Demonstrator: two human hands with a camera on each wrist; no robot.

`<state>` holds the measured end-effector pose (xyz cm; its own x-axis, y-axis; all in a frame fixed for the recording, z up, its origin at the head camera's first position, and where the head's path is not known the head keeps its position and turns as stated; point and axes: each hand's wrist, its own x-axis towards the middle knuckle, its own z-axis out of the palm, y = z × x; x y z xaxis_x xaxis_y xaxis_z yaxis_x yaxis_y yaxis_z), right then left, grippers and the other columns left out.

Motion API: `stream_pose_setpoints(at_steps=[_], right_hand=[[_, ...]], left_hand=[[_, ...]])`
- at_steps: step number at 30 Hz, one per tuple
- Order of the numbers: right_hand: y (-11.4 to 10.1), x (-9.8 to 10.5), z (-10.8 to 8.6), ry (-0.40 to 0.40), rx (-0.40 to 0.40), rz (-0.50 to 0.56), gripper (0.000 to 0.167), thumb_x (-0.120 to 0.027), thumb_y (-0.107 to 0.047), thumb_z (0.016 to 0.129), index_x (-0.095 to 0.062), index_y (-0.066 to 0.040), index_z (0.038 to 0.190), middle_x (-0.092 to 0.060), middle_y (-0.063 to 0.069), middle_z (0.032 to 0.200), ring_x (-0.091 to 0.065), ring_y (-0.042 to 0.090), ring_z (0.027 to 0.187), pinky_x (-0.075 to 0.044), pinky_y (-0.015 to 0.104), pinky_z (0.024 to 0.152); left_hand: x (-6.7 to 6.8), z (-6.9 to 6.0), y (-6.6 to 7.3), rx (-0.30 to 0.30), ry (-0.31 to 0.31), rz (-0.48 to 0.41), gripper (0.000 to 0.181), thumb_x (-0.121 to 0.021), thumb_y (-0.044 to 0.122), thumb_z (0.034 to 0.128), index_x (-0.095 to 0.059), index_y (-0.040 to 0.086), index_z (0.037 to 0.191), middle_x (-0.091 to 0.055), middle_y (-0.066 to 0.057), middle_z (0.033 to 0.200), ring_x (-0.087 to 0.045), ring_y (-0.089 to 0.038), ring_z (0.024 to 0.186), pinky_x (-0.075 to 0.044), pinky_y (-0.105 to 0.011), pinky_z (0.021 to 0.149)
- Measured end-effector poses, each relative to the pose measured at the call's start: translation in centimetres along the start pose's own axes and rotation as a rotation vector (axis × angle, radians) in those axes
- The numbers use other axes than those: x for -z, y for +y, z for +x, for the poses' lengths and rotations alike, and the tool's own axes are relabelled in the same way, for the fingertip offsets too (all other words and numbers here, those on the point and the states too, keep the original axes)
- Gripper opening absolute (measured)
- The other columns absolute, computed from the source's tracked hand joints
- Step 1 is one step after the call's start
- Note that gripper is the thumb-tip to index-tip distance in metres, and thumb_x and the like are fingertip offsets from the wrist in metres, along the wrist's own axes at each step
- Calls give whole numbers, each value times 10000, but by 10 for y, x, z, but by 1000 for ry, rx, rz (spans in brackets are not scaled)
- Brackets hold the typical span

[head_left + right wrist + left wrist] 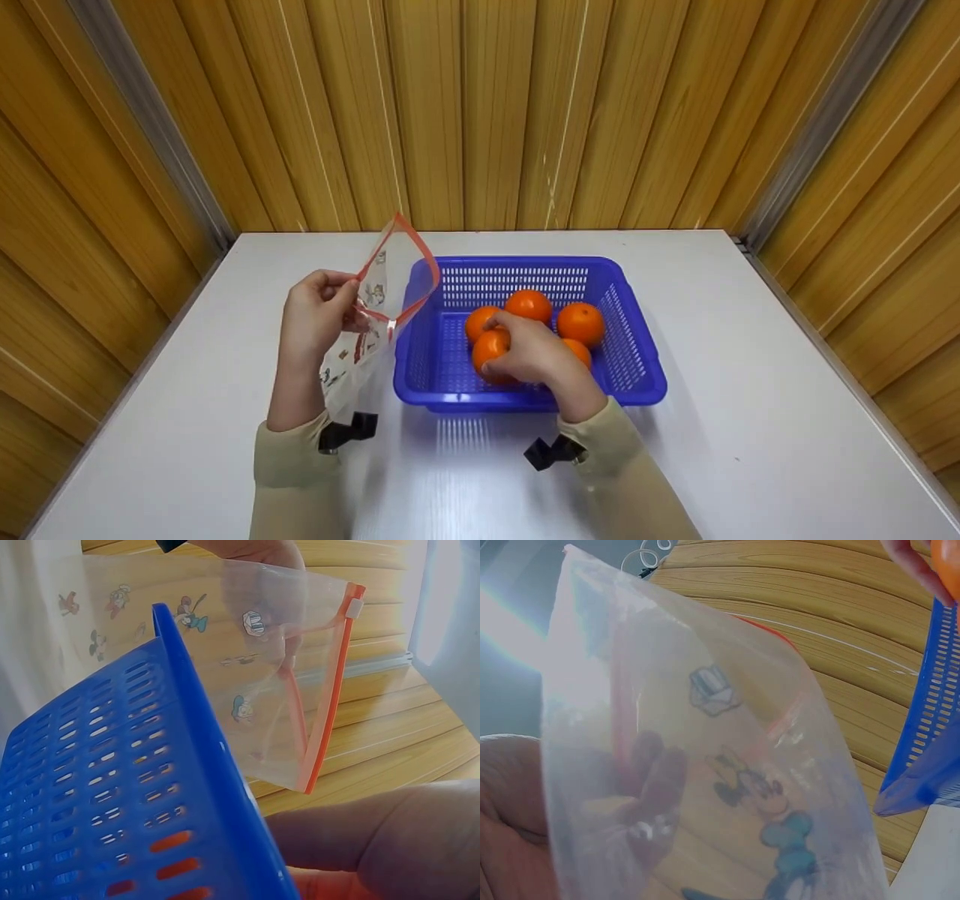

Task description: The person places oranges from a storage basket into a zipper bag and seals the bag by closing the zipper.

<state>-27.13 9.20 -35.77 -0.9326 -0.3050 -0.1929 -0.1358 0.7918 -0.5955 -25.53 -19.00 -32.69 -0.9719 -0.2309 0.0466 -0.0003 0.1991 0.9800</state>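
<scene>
My left hand (319, 311) pinches the red-edged rim of a clear zip bag (360, 337) printed with small cartoon figures; the bag's mouth gapes toward the right. In the left wrist view the bag (727, 765) covers part of that hand (514, 817). My right hand (529, 352) grips an orange fruit (491, 356) at the front of the blue basket (525, 399), thumb and fingers around it. Several more oranges (581, 325) lie in the basket. In the right wrist view the basket wall (90, 757) hides most of the fruit, and my right hand (397, 840) shows at the lower right.
The basket stands on a white table (180, 390), with the bag at its left side. Yellow wood-look panels (487, 112) rise behind the table and on both sides. Black clips (555, 453) sit at both wrists.
</scene>
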Motion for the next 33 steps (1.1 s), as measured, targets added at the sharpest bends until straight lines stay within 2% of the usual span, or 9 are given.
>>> stream_pose_setpoints(at_steps=[13, 21, 27, 33], right_hand=[[-1, 5, -3, 44, 43, 42, 595, -830, -226, 854, -571, -192, 1388, -666, 107, 1284, -628, 317, 1104, -541, 553, 1034], [-5, 7, -5, 67, 39, 98, 525, -826, -226, 874, -597, -249, 1346, -668, 97, 1270, -629, 310, 1094, -544, 540, 1029], [-8, 9, -6, 80, 26, 124, 526, -819, -244, 886, -584, -276, 1356, -644, 86, 1320, -627, 323, 1148, -532, 565, 1059], [-10, 10, -6, 108, 47, 164, 547, -815, -243, 886, -576, -262, 1378, -616, 77, 1381, -615, 324, 1191, -519, 556, 1084]], left_hand=[[0, 0, 0, 0, 3, 4, 248, -568, 97, 1041, -601, -100, 1188, -614, 21, 707, -616, -56, 483, -605, -217, 524], [0, 1, -1, -5, 4, -5, 240, -560, 89, 1041, -600, -102, 1181, -610, 30, 696, -607, -49, 483, -597, -207, 517], [-1, 1, 0, -2, 2, 9, 243, -566, 101, 1042, -605, -95, 1181, -614, 25, 696, -608, -56, 486, -598, -211, 516], [0, 1, 0, 1, -2, 15, 243, -570, 104, 1040, -604, -92, 1181, -619, 21, 703, -615, -60, 492, -602, -216, 520]])
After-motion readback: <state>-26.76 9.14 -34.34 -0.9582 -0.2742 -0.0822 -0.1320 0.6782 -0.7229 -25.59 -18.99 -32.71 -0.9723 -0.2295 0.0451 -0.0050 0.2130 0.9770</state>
